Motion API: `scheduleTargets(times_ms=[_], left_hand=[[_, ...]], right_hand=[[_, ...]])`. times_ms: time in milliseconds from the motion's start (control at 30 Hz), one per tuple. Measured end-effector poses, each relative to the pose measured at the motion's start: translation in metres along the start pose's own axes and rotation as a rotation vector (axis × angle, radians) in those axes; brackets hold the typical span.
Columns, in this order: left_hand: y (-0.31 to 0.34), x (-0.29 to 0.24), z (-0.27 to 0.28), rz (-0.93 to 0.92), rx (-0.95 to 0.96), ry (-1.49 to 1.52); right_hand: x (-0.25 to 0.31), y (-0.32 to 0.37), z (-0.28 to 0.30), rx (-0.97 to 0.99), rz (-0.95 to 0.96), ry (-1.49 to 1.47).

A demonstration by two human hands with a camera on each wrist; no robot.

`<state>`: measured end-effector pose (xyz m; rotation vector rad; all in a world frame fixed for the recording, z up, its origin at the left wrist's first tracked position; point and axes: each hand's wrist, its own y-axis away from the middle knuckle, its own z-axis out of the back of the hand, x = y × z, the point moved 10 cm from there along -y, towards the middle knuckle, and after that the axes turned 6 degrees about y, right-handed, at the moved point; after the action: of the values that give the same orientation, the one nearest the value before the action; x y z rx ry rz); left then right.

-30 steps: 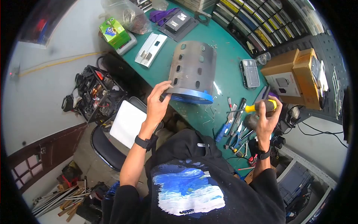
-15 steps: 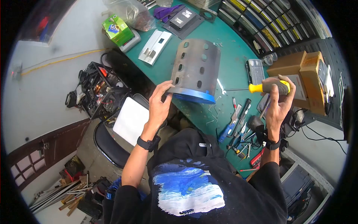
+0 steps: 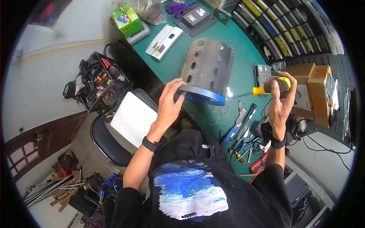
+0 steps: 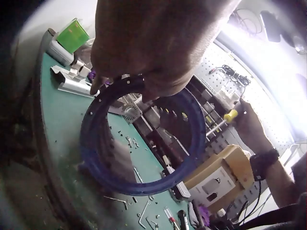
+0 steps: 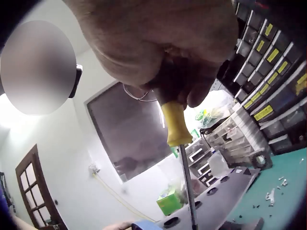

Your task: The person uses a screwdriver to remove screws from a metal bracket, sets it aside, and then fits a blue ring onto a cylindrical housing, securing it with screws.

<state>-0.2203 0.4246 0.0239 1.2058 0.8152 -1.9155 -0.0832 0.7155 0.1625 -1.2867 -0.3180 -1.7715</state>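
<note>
A grey slotted cylinder lies on its side on the green table, its blue end ring facing the person; the left wrist view looks into that ring. The left hand grips the ring's left edge, thumb and fingers on either side of the wall. Raised over the table's right part, the right hand holds a screwdriver by its black and yellow handle. Its shaft points toward the cylinder; in the head view the tip stands apart from the ring.
Pliers, hex keys and other tools lie on the near right of the table. Cardboard boxes and drawer racks line the right side. A silver bracket and a green box are at the back left.
The view has shifted a little. The right hand first rose and moved away from the tools with the screwdriver, whose shaft has since tilted slightly downward. The left hand keeps its grip on the ring.
</note>
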Motion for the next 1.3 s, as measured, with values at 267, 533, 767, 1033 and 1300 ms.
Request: scheduleTargets(times_ms=[267,533,767,1033,1300], left_hand=[[0.003,0.046,0.016,0.194,-0.090,-0.031],[-0.003,0.060,0.019,0.231,-0.086,-0.038],[-0.005,0.070,0.025,0.308,-0.100,-0.042],[0.018,0.089,0.009,0.419,-0.168,0.184],[0.030,0.084,-0.007,0.490,-0.130,0.138]], right_hand=[[-0.090,0.052,-0.052,0.349,-0.347,0.045],[-0.086,0.084,-0.137,0.500,-0.004,0.204],[-0.094,0.086,-0.156,0.567,-0.173,0.145],[-0.038,0.071,-0.123,0.446,0.103,0.173],[-0.031,0.073,-0.104,0.404,0.082,0.201]])
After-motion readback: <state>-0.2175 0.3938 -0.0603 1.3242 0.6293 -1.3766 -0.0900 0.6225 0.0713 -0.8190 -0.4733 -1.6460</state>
